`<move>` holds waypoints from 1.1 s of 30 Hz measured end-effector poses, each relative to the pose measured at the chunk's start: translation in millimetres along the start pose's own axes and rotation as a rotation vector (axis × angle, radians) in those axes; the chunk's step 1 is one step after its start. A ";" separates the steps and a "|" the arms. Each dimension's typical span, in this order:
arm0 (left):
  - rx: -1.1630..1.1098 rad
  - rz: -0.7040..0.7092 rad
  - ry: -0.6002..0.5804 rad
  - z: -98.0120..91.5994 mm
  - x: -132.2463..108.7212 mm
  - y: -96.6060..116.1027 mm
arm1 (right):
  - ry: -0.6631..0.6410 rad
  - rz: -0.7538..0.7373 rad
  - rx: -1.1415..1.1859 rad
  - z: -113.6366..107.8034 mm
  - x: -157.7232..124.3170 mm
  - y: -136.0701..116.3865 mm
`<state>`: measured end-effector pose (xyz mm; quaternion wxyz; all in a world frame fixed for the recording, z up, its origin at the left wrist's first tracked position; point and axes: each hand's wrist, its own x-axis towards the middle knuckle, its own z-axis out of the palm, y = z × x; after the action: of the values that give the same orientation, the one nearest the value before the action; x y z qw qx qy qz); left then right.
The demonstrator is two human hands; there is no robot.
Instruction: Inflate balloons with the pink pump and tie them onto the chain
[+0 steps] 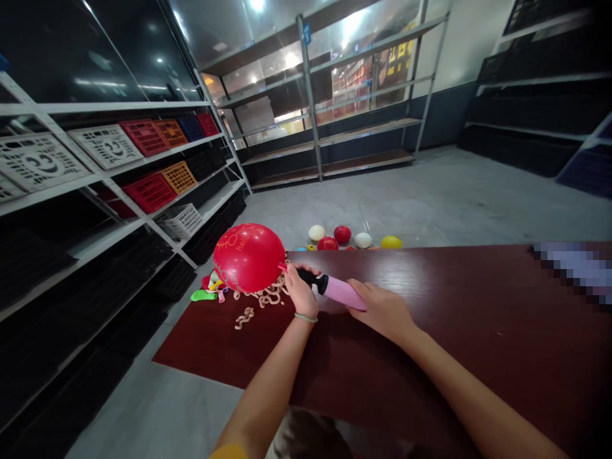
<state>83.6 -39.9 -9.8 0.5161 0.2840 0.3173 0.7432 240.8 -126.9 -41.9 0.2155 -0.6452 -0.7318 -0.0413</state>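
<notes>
My left hand point(300, 288) is closed around the neck of an inflated red balloon point(248, 256), pinching it onto the black nozzle of a pink hand pump point(340, 291). My right hand point(380, 309) grips the pump's pink body at its rear end. Both hands hover just above a dark red-brown table point(454, 319). Under the balloon lies a heap of tan rubber-band-like loops point(268, 296) and a few uninflated coloured balloons point(208, 293) at the table's far left corner.
Several inflated balloons point(342, 239), white, red and yellow, lie on the grey floor beyond the table. Metal shelving with red, orange, white and blue crates point(148, 137) lines the left wall; more shelves stand at the back and right. A pixelated patch sits at the table's right.
</notes>
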 end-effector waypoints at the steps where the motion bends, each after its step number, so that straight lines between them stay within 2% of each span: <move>1: -0.008 0.004 0.020 1.1 1.7 0.9 | 0.002 0.008 -0.003 0.8 0.2 -0.6; 4: -0.026 0.012 0.051 5.4 4.1 3.8 | 0.008 0.024 0.009 2.1 0.9 -3.7; 10: -0.064 -0.040 0.030 13.8 2.1 10.3 | 0.013 0.049 0.044 0.5 1.3 -6.4; 14: -0.064 0.025 0.084 11.6 17.3 23.5 | 0.036 0.011 0.023 0.2 -0.2 -5.7; 16: -0.033 0.053 0.050 5.9 31.4 32.9 | 0.066 -0.006 0.022 0.5 -0.7 -5.1; 18: 0.007 0.061 -0.036 -3.0 45.8 41.3 | 0.104 -0.013 0.026 1.1 -0.9 -4.1; 22: 0.038 0.053 -0.143 -26.9 66.9 49.4 | 0.151 -0.051 0.020 3.0 -1.7 0.5; 25: 0.106 -0.002 -0.185 -45.9 76.3 51.3 | 0.119 -0.129 -0.045 4.2 -2.7 6.5; 28: 0.240 -0.135 -0.245 -61.8 84.3 55.7 | 0.060 -0.240 -0.131 4.6 -2.2 11.9; 30: 0.297 -0.191 -0.269 -69.3 89.6 59.3 | 0.036 -0.306 -0.162 4.4 -1.0 13.5; 33: 0.380 -0.198 -0.257 -74.9 95.5 61.0 | 0.034 -0.377 -0.163 3.9 0.4 12.2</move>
<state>-37.5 21.0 -1.8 0.5600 0.4357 0.4094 0.5736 251.5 -123.2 -48.0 0.1634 -0.5112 -0.8302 -0.1508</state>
